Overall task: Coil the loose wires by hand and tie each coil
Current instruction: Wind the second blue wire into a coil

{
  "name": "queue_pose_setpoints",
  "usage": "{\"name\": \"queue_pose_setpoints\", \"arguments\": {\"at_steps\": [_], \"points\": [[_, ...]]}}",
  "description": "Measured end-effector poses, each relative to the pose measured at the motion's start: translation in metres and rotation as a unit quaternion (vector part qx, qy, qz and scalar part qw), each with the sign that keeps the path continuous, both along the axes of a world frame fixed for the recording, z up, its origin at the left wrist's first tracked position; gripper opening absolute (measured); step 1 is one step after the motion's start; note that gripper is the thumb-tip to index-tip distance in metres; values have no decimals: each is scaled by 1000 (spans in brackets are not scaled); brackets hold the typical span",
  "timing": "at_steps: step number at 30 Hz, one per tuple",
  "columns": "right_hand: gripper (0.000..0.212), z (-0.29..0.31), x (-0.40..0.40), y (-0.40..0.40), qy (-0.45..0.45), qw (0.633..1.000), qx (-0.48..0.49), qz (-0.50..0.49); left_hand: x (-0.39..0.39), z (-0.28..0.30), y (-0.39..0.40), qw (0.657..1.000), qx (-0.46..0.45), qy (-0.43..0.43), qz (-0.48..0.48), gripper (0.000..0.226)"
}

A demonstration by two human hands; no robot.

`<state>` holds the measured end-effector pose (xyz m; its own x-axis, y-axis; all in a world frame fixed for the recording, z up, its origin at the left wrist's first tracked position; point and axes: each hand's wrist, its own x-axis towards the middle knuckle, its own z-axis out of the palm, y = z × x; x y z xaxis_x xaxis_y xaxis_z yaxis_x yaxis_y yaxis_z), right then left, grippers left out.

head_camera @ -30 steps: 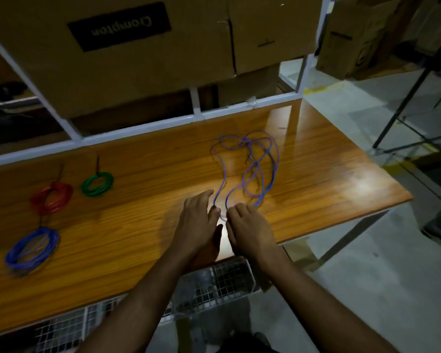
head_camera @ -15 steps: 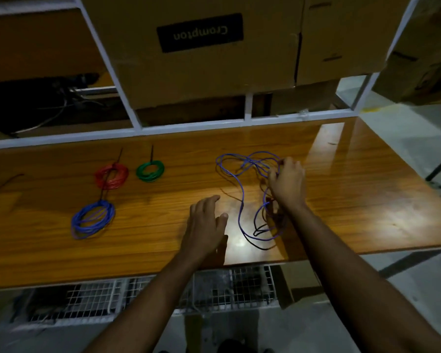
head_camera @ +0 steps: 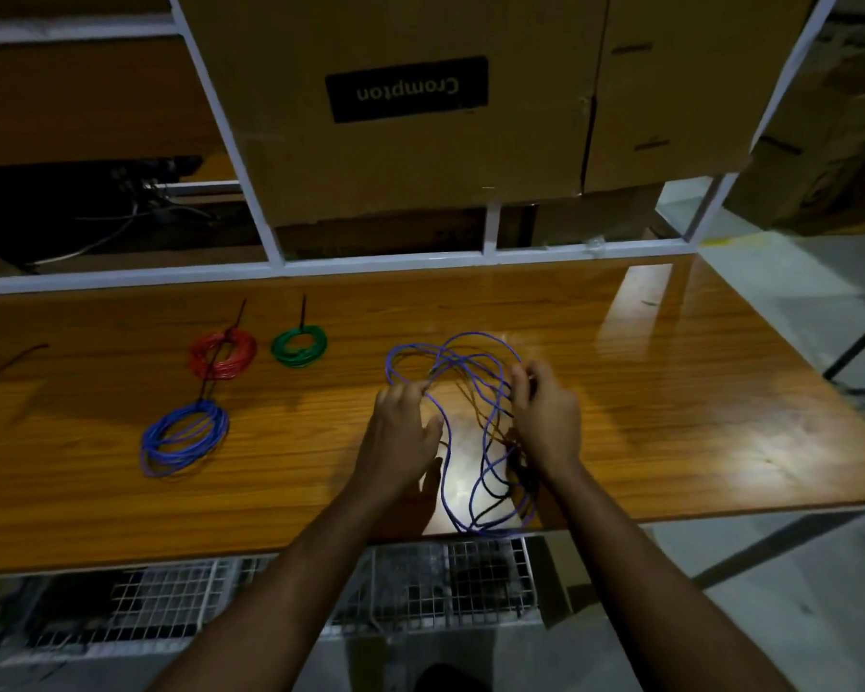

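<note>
1. We see the loose purple wire (head_camera: 463,427) sprawled in loops at the table's (head_camera: 695,392) middle, reaching its 6 o'clock edge.
2. Our left hand (head_camera: 401,432) pinches a strand at the tangle's 9 o'clock.
3. Our right hand (head_camera: 545,417) has fingers curled around strands at 3 o'clock.
4. Red coil (head_camera: 223,353), green coil (head_camera: 299,346) and blue coil (head_camera: 185,436) lie tied at 9 o'clock.

I count three tied wire coils left of the loose blue wire (head_camera: 448,427): one red (head_camera: 223,353), one green (head_camera: 299,345), one blue (head_camera: 185,437). Two hands.

left hand (head_camera: 403,432) now pinching loose wire (head_camera: 448,442), right hand (head_camera: 548,417) shifted nearer
</note>
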<state>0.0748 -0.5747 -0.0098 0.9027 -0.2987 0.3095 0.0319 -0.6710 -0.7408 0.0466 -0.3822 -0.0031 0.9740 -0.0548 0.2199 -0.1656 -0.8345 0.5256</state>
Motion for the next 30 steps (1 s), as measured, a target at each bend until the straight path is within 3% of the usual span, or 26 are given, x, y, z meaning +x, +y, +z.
{"name": "queue_pose_setpoints", "arguments": {"at_steps": [1,3,5,7,11,15,18,20,25,27,30], "points": [[22,4,5,-6,-1,998,34,-50,-2,-4,1,1000,-1,9,10,47],[25,4,20,-19,88,990,47,-98,-4,-10,3,999,-9,23,26,44],[25,-3,32,-28,198,978,13,-67,-5,-11,6,999,-15,30,38,39],[26,-3,37,-27,235,972,-13,-23,-5,-10,8,998,-24,39,48,36],[46,0,37,-14,258,959,-105,57,-4,-12,14,997,-24,55,38,40],[24,-12,40,-3,215,955,-164,118,-5,-12,20,996,-31,72,48,40],[29,-12,43,4,189,948,-182,180,-4,-15,21,996,-28,77,38,45],[31,-11,44,11,182,952,-158,191,-5,-16,17,996,-26,84,30,50],[14,-18,45,27,235,943,-112,210,-7,-17,13,997,-27,67,25,48],[17,-20,45,25,233,960,-52,150,-8,-18,16,997,-30,61,35,47],[12,-26,44,17,219,969,112,-15,-10,-22,20,997,-18,49,56,44]]}}
